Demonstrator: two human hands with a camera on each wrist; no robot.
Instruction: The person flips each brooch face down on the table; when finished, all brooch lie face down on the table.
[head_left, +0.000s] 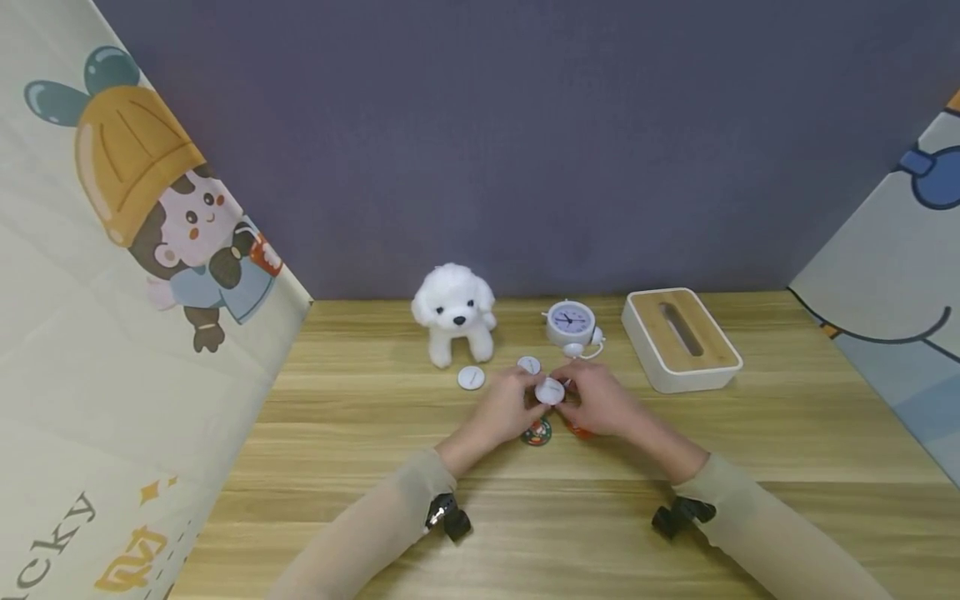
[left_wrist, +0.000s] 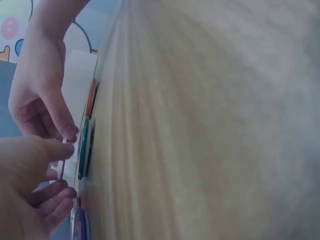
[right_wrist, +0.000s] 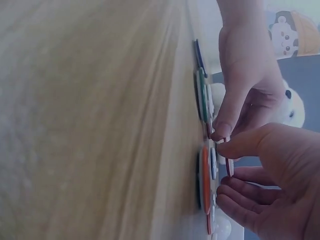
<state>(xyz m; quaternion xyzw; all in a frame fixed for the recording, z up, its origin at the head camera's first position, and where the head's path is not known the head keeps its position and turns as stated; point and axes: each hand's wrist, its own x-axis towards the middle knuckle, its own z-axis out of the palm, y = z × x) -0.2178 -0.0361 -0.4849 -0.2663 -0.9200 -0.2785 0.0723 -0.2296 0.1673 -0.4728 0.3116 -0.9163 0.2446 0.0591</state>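
A small white round disc [head_left: 550, 392] with a line of dark print is held just above the table between both hands. My left hand [head_left: 510, 404] pinches its left edge, and my right hand [head_left: 600, 398] pinches the right edge. In the right wrist view the disc [right_wrist: 229, 166] appears thin and edge-on, between thumbs and fingers. Below the hands lies a green patterned disc [head_left: 537, 432]; a red disc [head_left: 579, 429] is partly hidden under the right hand. Two white discs, one nearer the left [head_left: 471, 377] and one behind the fingers [head_left: 529, 365], lie on the table.
A white plush dog [head_left: 453, 312] sits behind the discs. Right of it are a white alarm clock [head_left: 571, 322] lying tilted back and a white tissue box [head_left: 682, 340] with a wooden lid. A dark wall [head_left: 525, 150] borders the wooden table [head_left: 360, 433] at the back.
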